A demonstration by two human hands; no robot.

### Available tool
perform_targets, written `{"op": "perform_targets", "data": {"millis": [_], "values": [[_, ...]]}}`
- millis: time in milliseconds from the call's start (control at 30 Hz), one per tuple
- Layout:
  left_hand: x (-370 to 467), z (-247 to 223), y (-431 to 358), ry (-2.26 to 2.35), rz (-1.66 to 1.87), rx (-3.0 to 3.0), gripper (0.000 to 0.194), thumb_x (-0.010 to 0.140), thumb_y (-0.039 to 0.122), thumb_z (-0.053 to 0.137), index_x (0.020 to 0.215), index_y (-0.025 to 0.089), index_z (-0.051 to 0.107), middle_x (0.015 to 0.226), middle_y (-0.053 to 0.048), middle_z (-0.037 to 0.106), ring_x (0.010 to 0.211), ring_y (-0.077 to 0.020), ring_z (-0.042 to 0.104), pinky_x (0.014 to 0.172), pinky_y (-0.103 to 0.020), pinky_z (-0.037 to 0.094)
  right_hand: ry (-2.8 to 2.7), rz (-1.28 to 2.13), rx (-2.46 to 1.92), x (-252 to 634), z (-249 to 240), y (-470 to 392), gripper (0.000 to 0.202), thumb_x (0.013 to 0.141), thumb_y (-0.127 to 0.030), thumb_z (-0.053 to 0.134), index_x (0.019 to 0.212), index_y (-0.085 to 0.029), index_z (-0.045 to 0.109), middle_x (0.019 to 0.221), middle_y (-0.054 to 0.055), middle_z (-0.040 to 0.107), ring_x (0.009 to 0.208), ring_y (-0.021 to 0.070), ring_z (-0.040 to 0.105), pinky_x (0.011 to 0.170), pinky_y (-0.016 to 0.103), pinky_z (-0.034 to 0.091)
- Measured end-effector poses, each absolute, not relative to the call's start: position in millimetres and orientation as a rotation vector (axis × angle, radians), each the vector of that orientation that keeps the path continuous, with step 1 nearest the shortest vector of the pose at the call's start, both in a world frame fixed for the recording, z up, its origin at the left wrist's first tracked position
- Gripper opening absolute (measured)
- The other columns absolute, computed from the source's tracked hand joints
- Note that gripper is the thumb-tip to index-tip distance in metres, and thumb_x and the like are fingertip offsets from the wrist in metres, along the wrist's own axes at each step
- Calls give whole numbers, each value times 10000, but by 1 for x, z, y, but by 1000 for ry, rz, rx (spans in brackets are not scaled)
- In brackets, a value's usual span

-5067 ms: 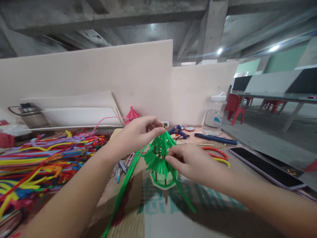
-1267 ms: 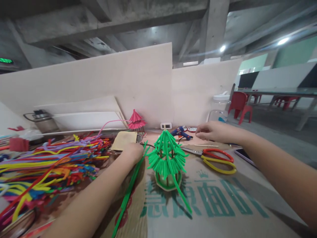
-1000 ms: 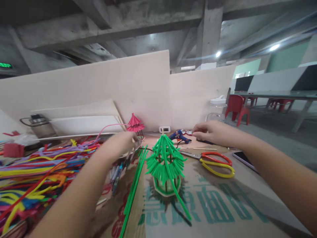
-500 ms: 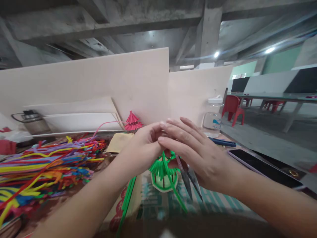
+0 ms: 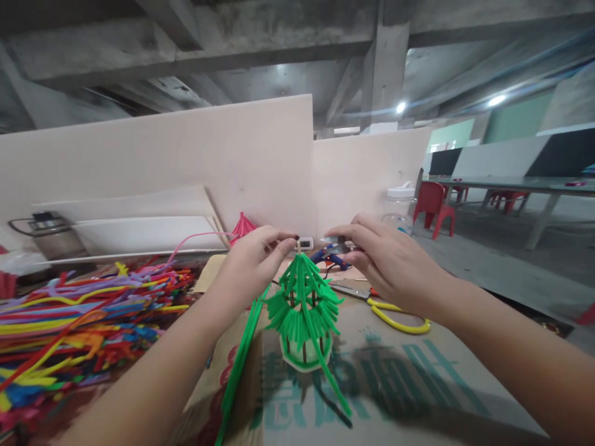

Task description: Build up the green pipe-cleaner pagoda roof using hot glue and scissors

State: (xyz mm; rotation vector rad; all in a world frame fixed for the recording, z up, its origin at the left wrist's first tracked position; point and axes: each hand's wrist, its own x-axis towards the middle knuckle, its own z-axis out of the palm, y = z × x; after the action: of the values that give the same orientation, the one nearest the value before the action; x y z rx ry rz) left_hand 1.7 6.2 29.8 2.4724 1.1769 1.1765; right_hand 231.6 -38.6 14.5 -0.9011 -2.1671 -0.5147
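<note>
A small green pagoda-shaped model (image 5: 303, 319) made of fuzzy pipe cleaners stands upright, with two tiers of roof over dark posts and a pale base. At its peak, the thumb and forefinger of my left hand (image 5: 260, 257) pinch the short stick (image 5: 299, 247). One long green pipe cleaner (image 5: 332, 381) hangs down the model's front onto the table. My right hand (image 5: 385, 257) is raised to the right of the peak, fingers curled around something small and greyish, mostly hidden. Below it lie yellow-handled scissors (image 5: 400, 319), their blades pointing left.
Multicoloured pipe cleaners (image 5: 93, 316) heap at the left; green ones (image 5: 242, 365) lie beside the model. Behind are a blue glue gun (image 5: 330, 254), a pink roof-shaped piece (image 5: 242, 224), a clear jar (image 5: 400, 207) and a metal flask (image 5: 51, 235). A pale board (image 5: 162, 161) stands across the back.
My hands were together over the model and have moved apart, the right one up and to the right. The dark pointed blades beneath my right hand no longer show there. The model is now uncovered.
</note>
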Motion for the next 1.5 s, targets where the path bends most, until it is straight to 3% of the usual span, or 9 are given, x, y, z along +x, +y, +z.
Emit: {"op": "perform_targets", "data": {"millis": [133,367,633,800,1000,1267,1500], "values": [[4,25,9,1028,1064,2368,319,929,407,550,1006,149,722,972,-60,746,897,-206,670,800,-290,508,-2238,-596,-941,238,8,-22,296,1021,-241,406,1237,-187,602,920,77,632,845,219,553,742,329,408],[8,22,6,886,1024,2271,294,911,374,603,1027,142,742,992,-48,769,927,-190,691,797,-246,518,-2241,-890,-846,248,11,-17,263,985,-192,485,1174,-198,666,774,48,599,736,211,466,696,324,343],[13,19,2,882,956,2152,380,901,373,603,1200,163,706,1194,-70,726,1052,-240,684,904,-326,527,-2246,-957,-862,248,12,-21,254,975,-213,505,1188,-187,641,817,51,598,782,219,471,732,329,337],[18,23,-5,1014,964,2246,379,864,367,633,1188,194,723,1113,-47,756,1007,-255,700,857,-310,552,-2225,-984,-843,251,13,-18,254,976,-233,523,1196,-204,647,805,47,611,771,218,472,723,327,327],[19,26,-7,1096,892,2171,249,819,360,672,988,213,782,931,-11,784,888,-241,729,769,-277,565,-2207,-997,-863,252,12,-14,237,978,-227,524,1159,-197,674,783,47,610,767,213,467,716,321,314],[20,28,-17,1015,911,2346,285,853,368,659,1103,287,768,969,46,780,930,-210,723,873,-248,534,-2285,-958,-868,252,12,-19,264,967,-237,545,1211,-219,645,829,41,604,795,215,465,738,330,329],[21,29,-21,1066,871,2413,302,878,371,634,1148,297,747,1040,65,770,957,-184,718,858,-201,523,-2318,-952,-848,253,15,-23,259,979,-265,529,1205,-225,650,815,37,603,779,205,461,733,326,323]]}}
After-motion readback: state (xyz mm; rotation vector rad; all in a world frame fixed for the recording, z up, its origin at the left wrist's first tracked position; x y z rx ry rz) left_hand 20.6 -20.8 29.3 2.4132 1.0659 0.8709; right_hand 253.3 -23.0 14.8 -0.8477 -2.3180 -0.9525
